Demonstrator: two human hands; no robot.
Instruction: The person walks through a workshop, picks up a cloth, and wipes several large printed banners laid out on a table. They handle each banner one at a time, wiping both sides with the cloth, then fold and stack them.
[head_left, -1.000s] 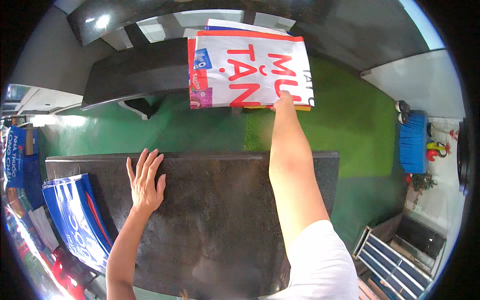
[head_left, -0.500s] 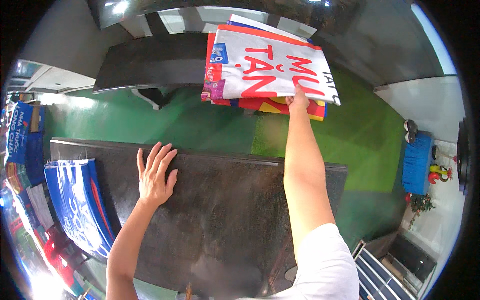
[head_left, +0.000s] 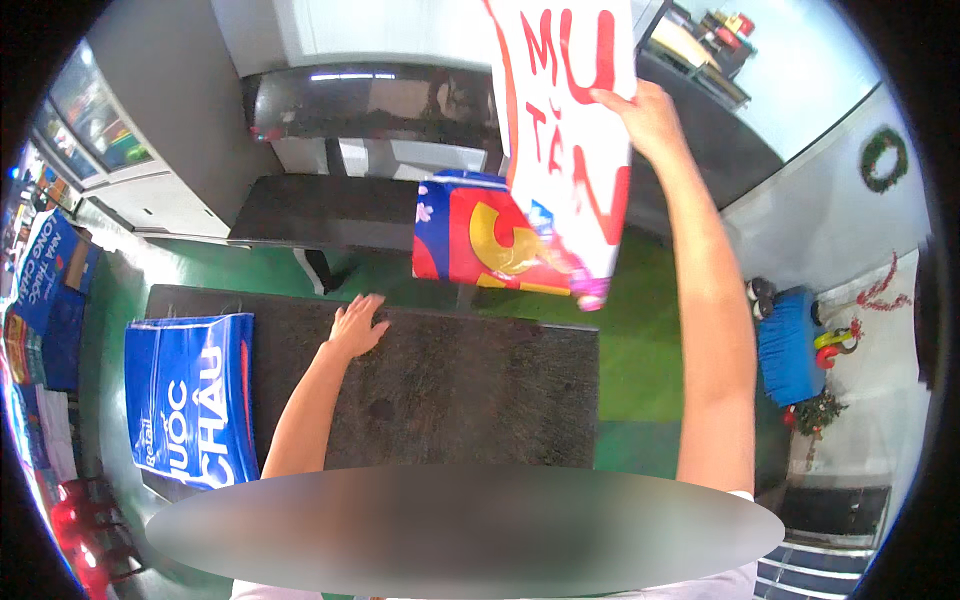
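Note:
My right hand (head_left: 648,118) reaches far forward and pinches the edge of a folded white banner (head_left: 590,130) with big red lettering. The banner hangs raised and tilted, its top cut off by the picture's upper edge. Just behind its lower part, a folded red, blue and yellow banner (head_left: 465,235) rests on the far dark table (head_left: 320,208). My left hand (head_left: 358,328) is at the far edge of the near dark table (head_left: 460,400), fingers stretched and holding nothing. To its left lies a stack of folded blue banners (head_left: 190,390) with white lettering.
Green flooring (head_left: 650,370) shows beyond and right of the near table. A blue-covered stool (head_left: 790,345) and a small plant (head_left: 818,412) stand at the right. Red chairs (head_left: 88,530) are at the lower left, a grey cabinet (head_left: 165,110) at the far left.
My right hand has lifted the white banner up and to the right, turning it and uncovering the colourful banner beneath. The view has tilted upward; my left hand stays by the table's far edge.

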